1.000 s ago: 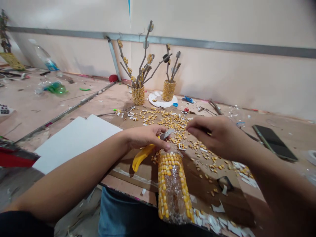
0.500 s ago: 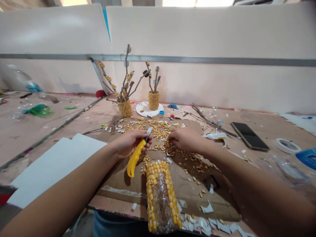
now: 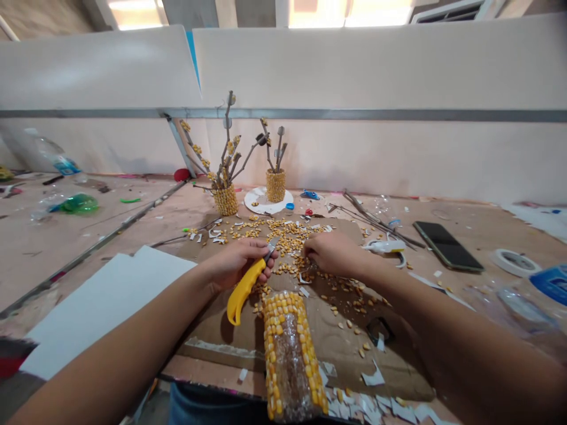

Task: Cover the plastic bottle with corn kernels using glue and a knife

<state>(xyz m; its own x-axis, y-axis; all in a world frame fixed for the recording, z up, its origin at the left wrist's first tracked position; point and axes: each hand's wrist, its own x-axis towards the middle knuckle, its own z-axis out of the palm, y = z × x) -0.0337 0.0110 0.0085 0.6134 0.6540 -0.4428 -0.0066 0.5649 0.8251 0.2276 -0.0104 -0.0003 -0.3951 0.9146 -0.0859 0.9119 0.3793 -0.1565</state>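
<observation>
Your left hand (image 3: 237, 262) is closed around the yellow-handled knife (image 3: 244, 285); the handle trails back toward you below the palm and the short blade points forward, past your fingers. Your right hand (image 3: 331, 252) rests knuckles-up on the loose corn kernels (image 3: 287, 231), fingers curled down into the pile; whether it pinches a kernel cannot be told. The two hands are near each other, with kernels between them. The kernel-covered plastic bottle (image 3: 290, 353) lies on its side just nearer you than both hands, its far end just beside the knife handle. All this sits on a cardboard sheet (image 3: 336, 345) on the surface (image 3: 66, 242). Beyond the hands stand two kernel-covered pots with twigs (image 3: 225, 198). A phone (image 3: 447, 245) lies well to the right of your right hand; a white sheet (image 3: 101, 301) lies left of your left forearm.
</observation>
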